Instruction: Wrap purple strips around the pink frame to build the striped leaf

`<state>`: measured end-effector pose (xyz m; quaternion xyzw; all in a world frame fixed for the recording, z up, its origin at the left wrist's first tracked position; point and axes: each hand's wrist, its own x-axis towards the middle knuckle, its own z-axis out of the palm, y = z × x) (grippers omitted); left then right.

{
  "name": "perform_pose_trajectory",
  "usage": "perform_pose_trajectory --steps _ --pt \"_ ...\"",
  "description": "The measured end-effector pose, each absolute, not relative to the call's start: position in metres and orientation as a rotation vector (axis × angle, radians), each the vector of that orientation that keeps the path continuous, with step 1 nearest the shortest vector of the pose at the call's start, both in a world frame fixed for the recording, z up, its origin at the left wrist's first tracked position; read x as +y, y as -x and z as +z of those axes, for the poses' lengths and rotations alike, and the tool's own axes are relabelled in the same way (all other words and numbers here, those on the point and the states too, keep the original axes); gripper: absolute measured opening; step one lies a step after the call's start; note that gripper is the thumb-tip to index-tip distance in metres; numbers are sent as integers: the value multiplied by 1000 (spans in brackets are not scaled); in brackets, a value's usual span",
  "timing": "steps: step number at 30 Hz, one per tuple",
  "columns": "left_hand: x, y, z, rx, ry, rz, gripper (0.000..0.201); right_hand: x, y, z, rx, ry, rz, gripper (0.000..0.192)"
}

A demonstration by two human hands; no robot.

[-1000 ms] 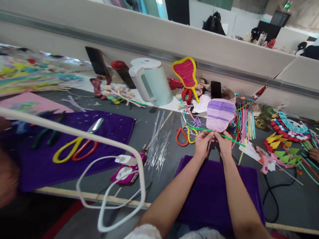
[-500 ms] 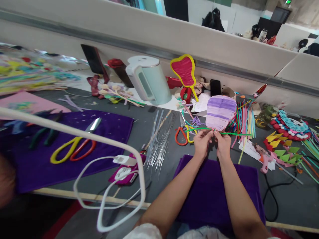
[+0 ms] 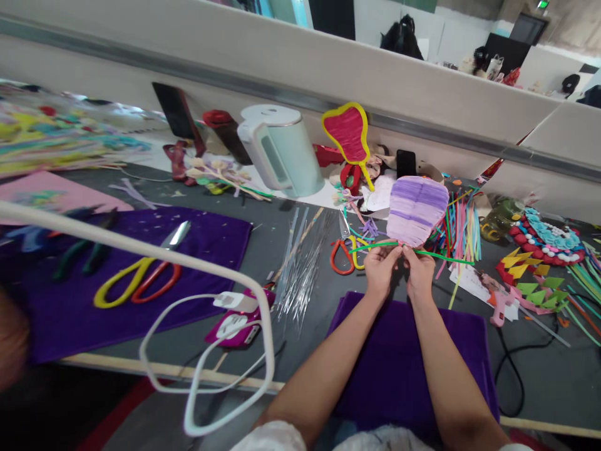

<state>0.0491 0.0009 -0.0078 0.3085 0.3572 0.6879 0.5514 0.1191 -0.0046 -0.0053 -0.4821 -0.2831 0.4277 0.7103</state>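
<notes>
My left hand (image 3: 380,269) and my right hand (image 3: 421,270) meet above the folded purple cloth, fingertips pinched together at the narrow lower end of a striped panel (image 3: 416,210). Lilac and darker purple bands of pipe cleaner make up this panel, which is wider at the top. Across its base runs a green pipe cleaner (image 3: 451,257), sticking out past the fingers on both sides. Both hands are closed on this joint; the exact spot under the fingertips is hidden. Small scissors (image 3: 344,257) with red and yellow handles lie just left of my left hand.
Bundled pipe cleaners (image 3: 462,225) lie beyond my right hand, near a pink glue gun (image 3: 503,308). A kettle (image 3: 282,150) stands at the back beside a red-and-yellow fan shape (image 3: 348,134). Thin wires (image 3: 300,275), large scissors (image 3: 145,275) and a white cable (image 3: 197,401) are to the left.
The green pipe cleaner's right end now slopes lower, and its right side looks shorter. The striped panel has turned and risen slightly. Both hands stay nearly in place.
</notes>
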Motion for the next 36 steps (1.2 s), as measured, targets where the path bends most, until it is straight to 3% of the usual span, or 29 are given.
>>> perform_pose_trajectory --steps 23,36 --pt "-3 -47 -1 869 -812 1450 30 -10 -117 5 -651 945 973 21" --pt "-2 -44 -6 833 -924 1521 22 -9 -128 4 -779 1021 908 21"
